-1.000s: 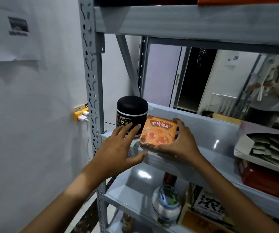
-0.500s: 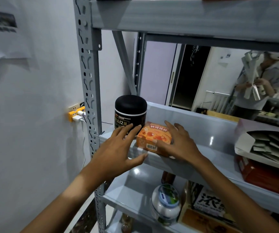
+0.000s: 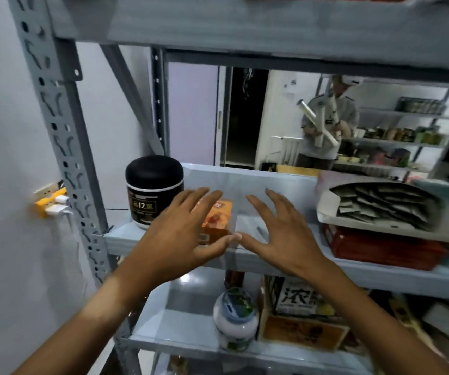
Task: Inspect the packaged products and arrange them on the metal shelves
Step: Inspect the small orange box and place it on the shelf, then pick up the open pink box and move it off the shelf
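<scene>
Head view: left hand (image 3: 182,234) and right hand (image 3: 280,234) are hovering spread wide, holding nothing, before the orange box (image 3: 216,221) lying on the shelf (image 3: 272,258) beside the black jar (image 3: 153,190).

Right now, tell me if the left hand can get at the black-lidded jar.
Probably yes: the left hand hovers open just right of the black-lidded jar, nothing between them; the orange box lies on its other side.

jar (image 3: 154,190) left of box (image 3: 216,221) on shelf (image 3: 272,259)
</scene>
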